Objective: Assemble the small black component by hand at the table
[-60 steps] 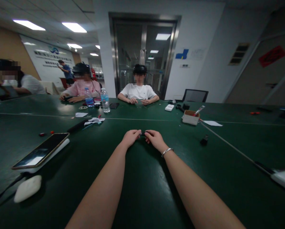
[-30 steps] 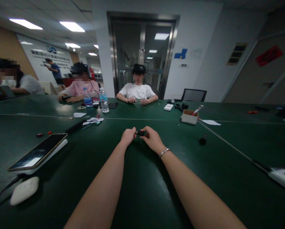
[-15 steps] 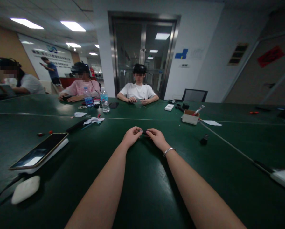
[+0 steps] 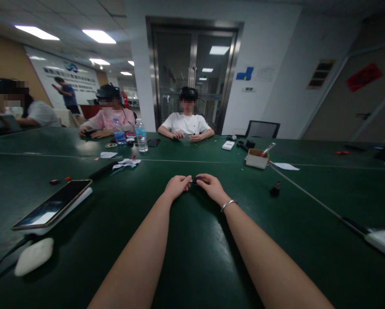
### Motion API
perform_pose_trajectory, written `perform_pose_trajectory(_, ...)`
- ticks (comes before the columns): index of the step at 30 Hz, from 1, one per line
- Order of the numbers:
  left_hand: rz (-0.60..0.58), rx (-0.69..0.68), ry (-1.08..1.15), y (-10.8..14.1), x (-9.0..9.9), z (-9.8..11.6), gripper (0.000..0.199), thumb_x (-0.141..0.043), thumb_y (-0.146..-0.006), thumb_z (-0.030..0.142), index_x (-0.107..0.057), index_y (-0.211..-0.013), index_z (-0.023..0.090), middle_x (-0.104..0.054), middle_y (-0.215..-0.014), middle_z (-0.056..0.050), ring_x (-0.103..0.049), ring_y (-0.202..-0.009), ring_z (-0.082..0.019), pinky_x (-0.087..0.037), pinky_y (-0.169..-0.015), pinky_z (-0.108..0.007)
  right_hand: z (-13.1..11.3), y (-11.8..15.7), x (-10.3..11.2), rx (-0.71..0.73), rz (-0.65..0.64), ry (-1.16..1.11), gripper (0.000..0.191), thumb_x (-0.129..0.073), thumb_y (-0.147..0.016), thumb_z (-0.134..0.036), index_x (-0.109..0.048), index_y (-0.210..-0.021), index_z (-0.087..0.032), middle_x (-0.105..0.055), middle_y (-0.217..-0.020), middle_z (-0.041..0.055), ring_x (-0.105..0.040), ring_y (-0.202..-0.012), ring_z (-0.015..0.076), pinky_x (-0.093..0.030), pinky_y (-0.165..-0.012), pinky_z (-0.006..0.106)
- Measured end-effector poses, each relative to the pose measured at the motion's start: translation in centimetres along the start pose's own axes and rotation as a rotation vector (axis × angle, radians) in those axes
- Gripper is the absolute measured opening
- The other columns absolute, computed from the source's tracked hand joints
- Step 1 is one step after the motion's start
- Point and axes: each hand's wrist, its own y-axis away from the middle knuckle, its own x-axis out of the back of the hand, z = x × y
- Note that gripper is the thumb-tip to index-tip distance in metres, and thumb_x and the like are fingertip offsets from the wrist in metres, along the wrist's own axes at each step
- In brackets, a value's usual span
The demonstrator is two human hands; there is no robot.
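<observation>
Near the middle of the green table (image 4: 192,240), my left hand (image 4: 177,188) and my right hand (image 4: 211,187) face each other, almost touching. A small dark object (image 4: 195,180) shows between the fingertips, pinched by my right hand. My left fingers are closed on something small with a light tip, too tiny to make out. A silver bracelet (image 4: 227,205) circles my right wrist.
Left are a phone (image 4: 55,204) on a white stand, a white case (image 4: 34,256) and crumpled paper (image 4: 126,163). A cardboard box (image 4: 257,159) and a small black object (image 4: 275,189) lie right. Bottles (image 4: 141,136) stand ahead; people sit across and at far left.
My left hand has lowered slightly and its fingers have closed more. The fingers of my right hand have shifted around the dark object.
</observation>
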Motion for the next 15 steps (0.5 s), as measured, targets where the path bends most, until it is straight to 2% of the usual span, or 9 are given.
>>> perform_pose_trajectory(4, 0.03, 0.027, 0.052, -0.2, 0.05, -0.03, 0.054, -0.041, -0.08, 0.062, -0.063, -0.064, 0.015, -0.058, -0.052, -0.002, -0.051, -0.048, -0.012, -0.038, -0.055, -0.026, -0.52, 0.11, -0.24, 0.051, 0.012, 0.043, 0.027, -0.065, -0.073, -0.021, -0.064, -0.099, -0.016, -0.069, -0.092, 0.0061, -0.064, -0.085, 0.0158, -0.049, -0.082, 0.032)
perform_pose_trajectory(10, 0.059, 0.065, 0.17, -0.54, 0.24, -0.01, 0.053, -0.042, -0.08, 0.06, -0.059, -0.058, 0.015, -0.051, -0.045, 0.0, -0.045, -0.043, -0.01, -0.035, -0.053, -0.025, -0.92, 0.09, -0.68, 0.141, 0.026, 0.078, 0.031, -0.066, -0.068, -0.02, -0.062, -0.098, -0.018, -0.066, -0.101, 0.0055, -0.062, -0.077, 0.0134, -0.049, -0.075, 0.03)
perform_pose_trajectory(15, 0.067, 0.049, 0.178, -0.48, 0.23, -0.02, 0.054, -0.041, -0.081, 0.06, -0.058, -0.057, 0.014, -0.051, -0.045, 0.0, -0.045, -0.043, -0.01, -0.036, -0.054, -0.025, -0.94, 0.14, -0.78, 0.163, 0.033, 0.102, 0.032, -0.066, -0.068, -0.019, -0.062, -0.099, -0.019, -0.066, -0.104, 0.0055, -0.062, -0.08, 0.014, -0.049, -0.074, 0.03)
